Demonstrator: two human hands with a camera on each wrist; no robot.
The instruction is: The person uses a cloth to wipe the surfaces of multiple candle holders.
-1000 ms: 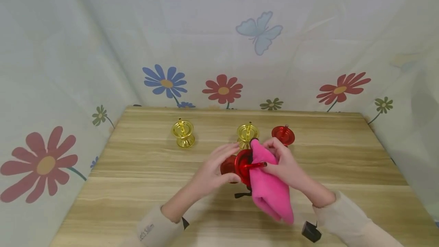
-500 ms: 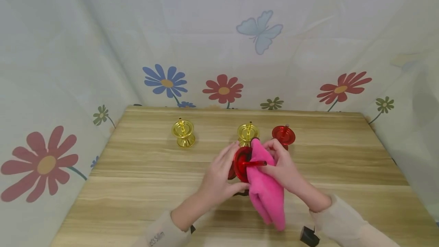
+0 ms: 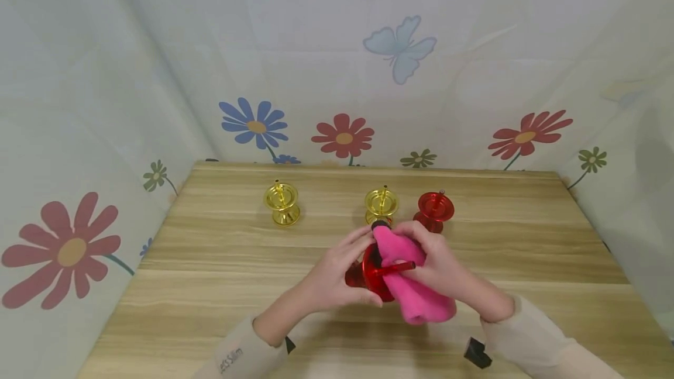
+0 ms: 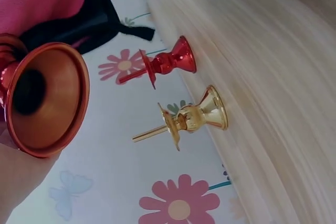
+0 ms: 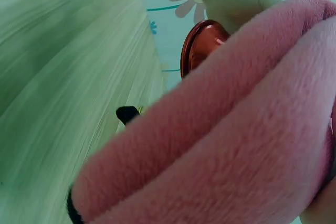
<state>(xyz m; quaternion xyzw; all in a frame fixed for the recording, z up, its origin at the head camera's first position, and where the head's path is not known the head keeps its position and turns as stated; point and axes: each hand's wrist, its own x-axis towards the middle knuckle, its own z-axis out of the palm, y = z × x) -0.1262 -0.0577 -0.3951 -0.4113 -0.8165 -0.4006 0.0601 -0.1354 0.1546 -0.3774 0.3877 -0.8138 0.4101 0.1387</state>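
Above the table, my left hand holds a red metal candle holder, tilted so its spike points right. Its flared hollow base faces the camera in the left wrist view. A fluffy pink cloth with black edging lies against the dish of the holder, and my right hand grips it there beside the spike. In the right wrist view the folded cloth hides most of the holder and the right fingers.
Behind the hands, a gold candle holder and a second red candle holder stand upright on the wooden table. Another gold candle holder stands farther left. A flower-printed curtain hangs at the back.
The cloth's lower end has swung up and to the right, and its folds have shifted. The left hand came closer round the held candle holder, then both hands shifted slightly nearer the person.
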